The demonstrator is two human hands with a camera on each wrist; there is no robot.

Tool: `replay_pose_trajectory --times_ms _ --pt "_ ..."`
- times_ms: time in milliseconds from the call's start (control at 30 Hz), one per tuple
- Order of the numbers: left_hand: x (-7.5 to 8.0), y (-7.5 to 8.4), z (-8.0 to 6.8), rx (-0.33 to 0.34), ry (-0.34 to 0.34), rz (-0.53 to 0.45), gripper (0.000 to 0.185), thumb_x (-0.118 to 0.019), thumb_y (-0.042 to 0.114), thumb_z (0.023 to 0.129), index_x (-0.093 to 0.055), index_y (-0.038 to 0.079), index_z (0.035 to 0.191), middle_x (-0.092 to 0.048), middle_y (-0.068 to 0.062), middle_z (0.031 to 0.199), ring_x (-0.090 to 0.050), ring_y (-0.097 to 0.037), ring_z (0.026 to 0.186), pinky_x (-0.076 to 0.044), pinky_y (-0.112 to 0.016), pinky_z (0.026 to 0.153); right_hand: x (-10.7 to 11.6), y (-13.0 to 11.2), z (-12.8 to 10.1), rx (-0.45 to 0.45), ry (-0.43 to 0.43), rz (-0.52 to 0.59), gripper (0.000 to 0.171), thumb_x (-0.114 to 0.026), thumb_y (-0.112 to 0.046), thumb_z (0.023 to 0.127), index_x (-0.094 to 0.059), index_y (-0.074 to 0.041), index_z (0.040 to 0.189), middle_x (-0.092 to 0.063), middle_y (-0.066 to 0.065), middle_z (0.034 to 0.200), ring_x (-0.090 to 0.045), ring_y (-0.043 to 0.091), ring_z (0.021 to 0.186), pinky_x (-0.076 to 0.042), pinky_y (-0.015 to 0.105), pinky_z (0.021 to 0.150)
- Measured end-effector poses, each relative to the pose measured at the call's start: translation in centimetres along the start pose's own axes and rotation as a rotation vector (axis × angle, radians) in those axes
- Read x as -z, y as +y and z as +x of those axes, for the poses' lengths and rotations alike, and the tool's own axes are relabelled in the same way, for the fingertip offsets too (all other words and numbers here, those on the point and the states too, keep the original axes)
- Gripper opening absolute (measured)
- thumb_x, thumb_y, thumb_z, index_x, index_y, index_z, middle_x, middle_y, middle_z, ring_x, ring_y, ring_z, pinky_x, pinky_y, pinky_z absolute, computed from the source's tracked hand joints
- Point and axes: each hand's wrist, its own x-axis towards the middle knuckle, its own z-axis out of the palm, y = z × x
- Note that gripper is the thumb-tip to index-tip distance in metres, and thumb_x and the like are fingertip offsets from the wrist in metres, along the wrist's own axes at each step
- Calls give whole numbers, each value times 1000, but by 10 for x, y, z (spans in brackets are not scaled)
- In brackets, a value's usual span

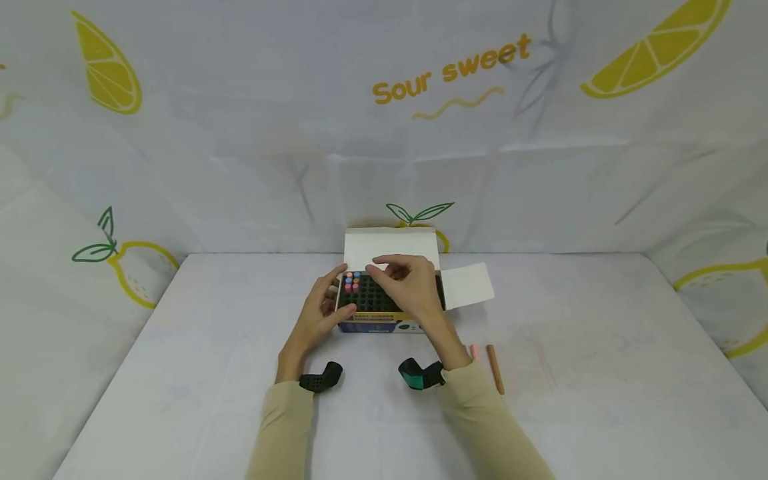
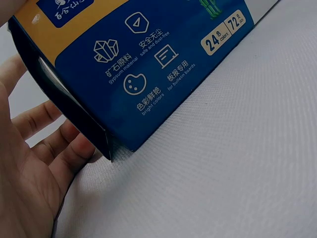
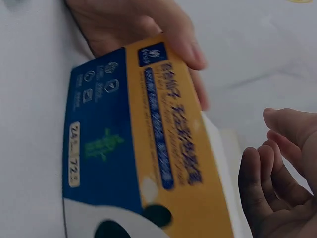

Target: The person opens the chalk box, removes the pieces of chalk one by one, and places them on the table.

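Note:
An open blue and yellow chalk box (image 1: 372,325) lies at the table's middle, with a few pink, blue and orange chalk sticks (image 1: 352,281) standing in its back left corner. My left hand (image 1: 321,313) holds the box's left end, thumb on the front edge and fingers along the side. The left wrist view shows these fingers (image 2: 54,148) against the box's end (image 2: 133,64). My right hand (image 1: 408,283) hovers over the box with fingers loosely curled toward the chalk. In the right wrist view the right hand (image 3: 282,188) holds nothing visible beside the box (image 3: 133,148).
A brown chalk stick (image 1: 495,369) and a pink one (image 1: 475,351) lie on the white table right of my right sleeve. The box's lid (image 1: 390,247) stands up at the back and a side flap (image 1: 471,285) sticks out right. Lemon-print cloth walls the table.

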Motion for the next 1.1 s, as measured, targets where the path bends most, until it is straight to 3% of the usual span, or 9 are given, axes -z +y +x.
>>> replay_pose_trajectory --times_ms 233,567,833,1100 --pt "1 0 -1 -5 -2 8 76 -71 38 92 -37 24 159 -47 -21 127 -56 -22 91 -51 -26 73 -20 4 3 -53 -85 -35 20 -78 -15 90 -80 1 103 -73 16 74 -55 9 59 -39 18 52" --pt "2 -2 -1 -18 -8 9 76 -71 34 93 -36 23 160 -47 -19 129 -55 -21 90 -50 -26 71 -27 7 -3 -8 -168 -183 15 -82 -15 86 -82 -1 91 -72 12 80 -64 15 65 -50 19 59" --pt "2 0 -2 -29 -9 -10 76 -72 32 93 -36 22 159 -47 -22 129 -54 -23 94 -52 -25 72 -31 6 -3 -8 -179 -255 13 -82 -14 86 -83 -2 91 -67 9 78 -57 11 64 -46 18 58" --pt "1 1 -1 -24 -9 -14 75 -71 31 93 -37 21 159 -48 -21 128 -56 -21 91 -52 -25 72 -30 7 -5 49 -145 -193 14 -80 -12 89 -82 -1 96 -67 9 78 -57 11 65 -45 18 59"
